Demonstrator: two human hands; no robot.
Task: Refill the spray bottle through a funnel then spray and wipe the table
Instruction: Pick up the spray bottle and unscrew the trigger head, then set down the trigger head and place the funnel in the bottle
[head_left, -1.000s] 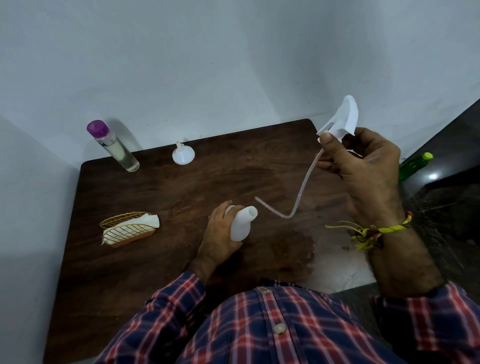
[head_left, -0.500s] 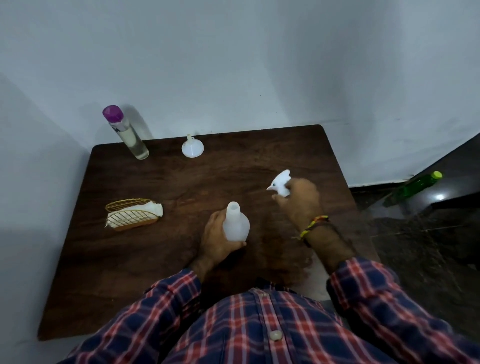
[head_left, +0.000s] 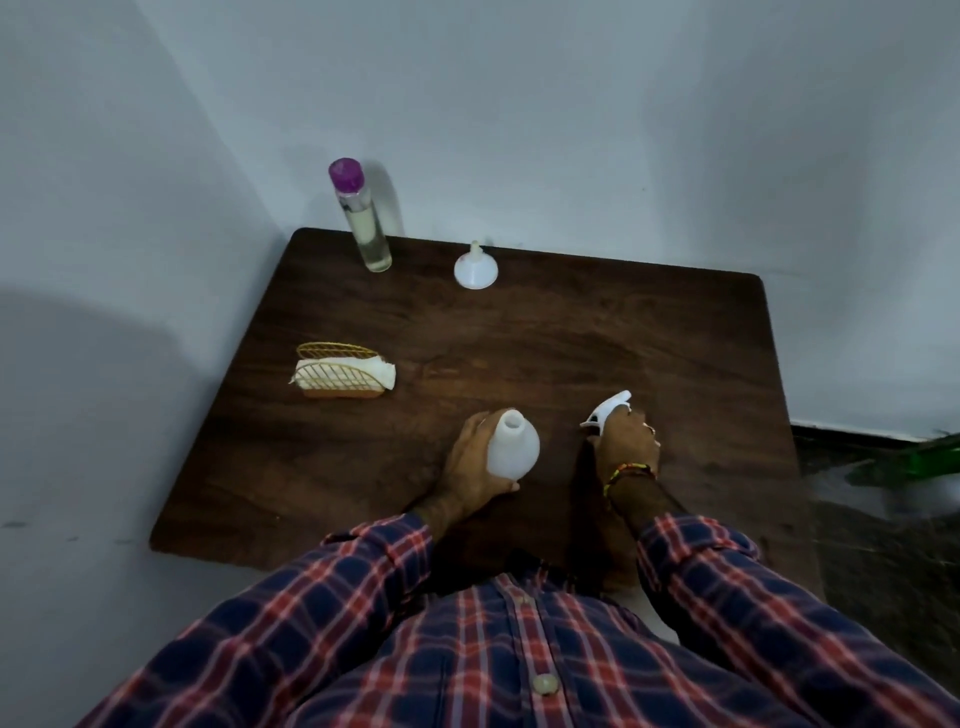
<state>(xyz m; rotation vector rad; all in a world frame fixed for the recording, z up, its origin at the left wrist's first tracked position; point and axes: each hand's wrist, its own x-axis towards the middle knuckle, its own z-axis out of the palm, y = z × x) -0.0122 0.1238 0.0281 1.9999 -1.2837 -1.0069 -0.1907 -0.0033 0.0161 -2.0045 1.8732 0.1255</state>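
Observation:
A white spray bottle body (head_left: 511, 451) stands upright near the table's front middle with its neck uncovered. My left hand (head_left: 470, 470) grips it from the left side. To its right, my right hand (head_left: 626, 441) holds the white spray head (head_left: 609, 407) low at the table surface; its tube is hidden under the hand. A white funnel (head_left: 475, 267) sits mouth-down near the back edge. A tall clear bottle with a purple cap (head_left: 361, 221), partly filled with pale liquid, stands at the back left.
The dark wooden table (head_left: 701, 364) sits in a corner of grey walls. A gold wire holder with white napkins (head_left: 343, 376) stands at the left. A green bottle (head_left: 935, 457) lies on the floor to the right.
My right hand came down from head height with the spray head and brought it to the table right of the bottle. The left hand set the bottle upright and kept holding it.

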